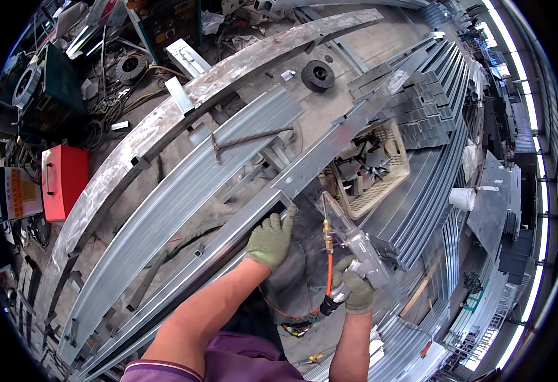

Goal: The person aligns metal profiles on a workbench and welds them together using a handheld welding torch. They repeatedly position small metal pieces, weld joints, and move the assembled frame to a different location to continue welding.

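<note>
My left hand (270,244), in a green knit glove, is at the inner edge of a long grey steel beam (304,169) that runs diagonally across the middle. Its fingers curl against the metal, just below a small bent corner (281,198), and the thumb points up. What lies under the fingers is hidden. Lower right, my gloved right hand (357,291) is closed round the handle of a grey handheld welding gun (363,249). The gun's thin nozzle points up toward the beam, apart from my left hand. An orange hose (330,275) joins it at a brass fitting (327,234).
A beige plastic crate (401,153) of metal offcuts stands beyond the gun. Stacked steel profiles (435,210) fill the right. Curved beams (158,140) cross the left, with a hammer-like rod (253,138) on one. A red box (65,183) and a black spool (318,76) stand farther off.
</note>
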Demonstrator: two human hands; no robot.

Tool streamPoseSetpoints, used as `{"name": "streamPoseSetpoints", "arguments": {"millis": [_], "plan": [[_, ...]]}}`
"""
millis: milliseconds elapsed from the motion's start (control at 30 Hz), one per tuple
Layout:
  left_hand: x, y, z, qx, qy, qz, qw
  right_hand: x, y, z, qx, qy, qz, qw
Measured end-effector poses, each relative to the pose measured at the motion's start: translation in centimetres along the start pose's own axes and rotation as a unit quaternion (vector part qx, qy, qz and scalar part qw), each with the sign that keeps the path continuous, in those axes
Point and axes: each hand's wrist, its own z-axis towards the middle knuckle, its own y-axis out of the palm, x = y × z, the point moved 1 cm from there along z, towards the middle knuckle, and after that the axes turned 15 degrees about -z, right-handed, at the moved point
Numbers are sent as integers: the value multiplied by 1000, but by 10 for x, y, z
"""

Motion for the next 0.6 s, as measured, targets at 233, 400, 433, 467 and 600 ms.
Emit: {"name": "streamPoseSetpoints", "arguments": {"millis": [233, 400, 433, 467, 600], "plan": [[0, 6, 0, 24, 13, 44, 999, 21, -22, 4, -44, -44, 80, 995], [-5, 12, -2, 75, 24, 65, 995, 32, -23, 11, 98, 76, -81, 989], [-8, 14, -2, 73, 22, 74, 994, 51, -31, 18, 115, 56, -143, 981], [-8, 15, -1, 69, 21, 80, 994, 76, -41, 27, 135, 40, -206, 968], [0, 10, -1, 81, 32, 78, 993, 167, -72, 60, 205, -9, -293, 934]]}}
